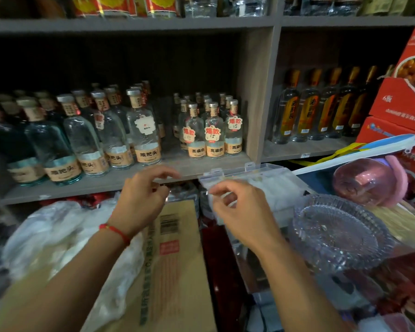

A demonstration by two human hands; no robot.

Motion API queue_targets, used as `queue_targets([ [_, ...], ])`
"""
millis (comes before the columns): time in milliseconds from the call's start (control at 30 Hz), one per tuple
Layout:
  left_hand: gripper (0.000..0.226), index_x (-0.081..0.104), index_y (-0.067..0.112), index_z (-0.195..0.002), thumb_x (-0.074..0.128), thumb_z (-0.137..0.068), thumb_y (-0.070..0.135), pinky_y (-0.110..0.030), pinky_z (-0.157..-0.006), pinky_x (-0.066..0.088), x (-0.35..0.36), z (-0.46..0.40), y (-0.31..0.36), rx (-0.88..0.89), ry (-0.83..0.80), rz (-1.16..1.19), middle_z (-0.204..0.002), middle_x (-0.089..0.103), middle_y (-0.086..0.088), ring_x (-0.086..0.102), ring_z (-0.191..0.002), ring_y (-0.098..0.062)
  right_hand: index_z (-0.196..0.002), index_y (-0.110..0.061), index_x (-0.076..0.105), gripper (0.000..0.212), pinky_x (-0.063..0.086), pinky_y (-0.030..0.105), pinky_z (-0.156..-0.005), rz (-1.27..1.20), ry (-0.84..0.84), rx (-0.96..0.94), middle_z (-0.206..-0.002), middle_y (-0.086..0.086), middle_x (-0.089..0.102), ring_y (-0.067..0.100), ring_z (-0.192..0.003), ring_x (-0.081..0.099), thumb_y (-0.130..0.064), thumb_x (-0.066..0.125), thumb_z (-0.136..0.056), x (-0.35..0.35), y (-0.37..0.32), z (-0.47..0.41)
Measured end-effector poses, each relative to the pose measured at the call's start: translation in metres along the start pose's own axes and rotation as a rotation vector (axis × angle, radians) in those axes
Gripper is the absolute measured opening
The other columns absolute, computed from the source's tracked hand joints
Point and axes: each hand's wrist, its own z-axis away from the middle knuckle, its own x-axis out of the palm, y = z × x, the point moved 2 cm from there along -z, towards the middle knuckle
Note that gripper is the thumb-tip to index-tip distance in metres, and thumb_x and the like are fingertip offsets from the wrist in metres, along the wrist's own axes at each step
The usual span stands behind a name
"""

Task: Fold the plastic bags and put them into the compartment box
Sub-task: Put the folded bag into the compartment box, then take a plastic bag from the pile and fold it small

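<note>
My left hand (141,197) and my right hand (240,214) are raised side by side in front of the shelf, fingers curled. Each pinches one end of a thin clear plastic bag (189,179), which is stretched between them and hard to make out. Just behind my right hand stands the clear compartment box (261,183) with its lid up; its contents are blurred. A heap of white plastic bags (58,233) lies lower left, under my left forearm.
A brown cardboard box (177,250) lies below the hands. A stack of clear glass plates (333,233) sits to the right of the compartment box. Liquor bottles (141,130) line the shelf behind. Red cartons (403,111) stand at far right.
</note>
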Motion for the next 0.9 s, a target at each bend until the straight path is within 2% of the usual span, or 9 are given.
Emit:
queue_targets([
  [67, 0.049, 0.072, 0.037, -0.098, 0.06, -0.085, -0.009, -0.006, -0.081, 0.044, -0.028, 0.03, -0.019, -0.092, 0.117, -0.002, -0.103, 0.067, 0.029, 0.062, -0.095, 0.011, -0.114, -0.029, 0.075, 0.022, 0.059, 0.027, -0.081, 0.033, -0.191, -0.021, -0.104, -0.014, 0.07, 0.001, -0.087, 0.066, -0.02, 0.072, -0.095, 0.035, -0.015, 0.008],
  [167, 0.046, 0.071, 0.033, -0.102, 0.061, -0.082, -0.008, -0.025, -0.091, 0.048, -0.063, 0.073, -0.047, -0.192, 0.193, -0.13, -0.107, 0.07, 0.017, 0.064, -0.101, -0.005, -0.121, -0.029, 0.074, 0.027, 0.058, 0.039, -0.089, 0.117, -0.393, -0.075, -0.109, -0.008, 0.071, 0.01, -0.093, 0.068, -0.031, 0.075, -0.094, 0.084, -0.034, 0.019],
  [333, 0.039, 0.069, 0.024, -0.123, 0.076, -0.087, 0.012, -0.037, -0.107, 0.042, -0.093, 0.118, -0.079, -0.226, 0.021, -0.314, -0.129, 0.067, 0.002, 0.057, -0.125, -0.025, -0.148, -0.037, 0.051, 0.06, 0.05, 0.038, -0.099, 0.258, -0.471, -0.077, -0.139, 0.0, 0.054, 0.025, -0.127, 0.055, -0.047, 0.073, -0.093, 0.147, -0.051, 0.019],
  [400, 0.05, 0.062, 0.029, -0.136, 0.077, -0.089, 0.034, -0.023, -0.106, 0.035, -0.09, 0.125, -0.085, -0.228, -0.087, -0.316, -0.139, 0.06, 0.01, 0.052, -0.131, -0.017, -0.149, -0.036, 0.048, 0.061, 0.048, 0.037, -0.098, 0.277, -0.469, -0.062, -0.141, 0.0, 0.056, 0.024, -0.128, 0.055, -0.046, 0.073, -0.094, 0.164, -0.054, 0.017],
  [467, 0.062, 0.051, 0.032, -0.147, 0.073, -0.091, 0.046, -0.018, -0.106, 0.034, -0.081, 0.13, -0.089, -0.227, -0.179, -0.315, -0.146, 0.052, 0.014, 0.048, -0.136, -0.011, -0.135, -0.032, 0.063, 0.04, 0.052, 0.031, -0.085, 0.273, -0.406, -0.088, -0.124, -0.003, 0.07, 0.017, -0.112, 0.066, -0.035, 0.073, -0.097, 0.172, -0.059, 0.015],
  [533, 0.063, 0.045, 0.031, -0.151, 0.071, -0.094, 0.038, -0.029, -0.108, 0.041, -0.073, 0.129, -0.096, -0.226, -0.201, -0.34, -0.143, 0.056, 0.006, 0.051, -0.134, -0.016, -0.116, -0.029, 0.075, 0.02, 0.05, 0.02, -0.077, 0.244, -0.308, -0.097, -0.109, -0.008, 0.076, 0.005, -0.093, 0.068, -0.026, 0.074, -0.097, 0.17, -0.062, 0.012],
  [633, 0.055, 0.052, 0.029, -0.145, 0.071, -0.095, 0.017, -0.027, -0.089, 0.044, -0.072, 0.119, -0.102, -0.228, -0.085, -0.269, -0.112, 0.065, 0.0, 0.06, -0.11, -0.017, -0.104, -0.027, 0.078, 0.01, 0.049, 0.012, -0.075, 0.125, -0.25, -0.049, -0.097, -0.015, 0.074, -0.006, -0.083, 0.063, -0.024, 0.076, -0.095, 0.153, -0.057, 0.004],
  [767, 0.039, 0.065, 0.027, -0.132, 0.071, -0.094, 0.019, -0.017, -0.066, 0.037, -0.08, 0.111, -0.105, -0.253, 0.091, -0.18, -0.087, 0.062, 0.013, 0.055, -0.08, -0.001, -0.097, -0.033, 0.077, 0.024, 0.045, 0.002, -0.07, -0.026, -0.111, 0.041, -0.093, -0.024, 0.069, -0.015, -0.085, 0.06, -0.009, 0.072, -0.096, 0.115, -0.042, -0.005],
  [900, 0.026, 0.068, 0.037, -0.114, 0.069, -0.096, 0.019, -0.012, -0.074, 0.051, -0.083, 0.112, -0.099, -0.299, 0.002, 0.01, -0.096, 0.071, 0.013, 0.063, -0.092, 0.0, -0.093, -0.033, 0.078, 0.035, 0.053, 0.016, -0.081, -0.208, -0.083, 0.107, -0.096, -0.015, 0.075, -0.002, -0.09, 0.066, 0.001, 0.07, -0.095, 0.094, -0.031, -0.004],
])
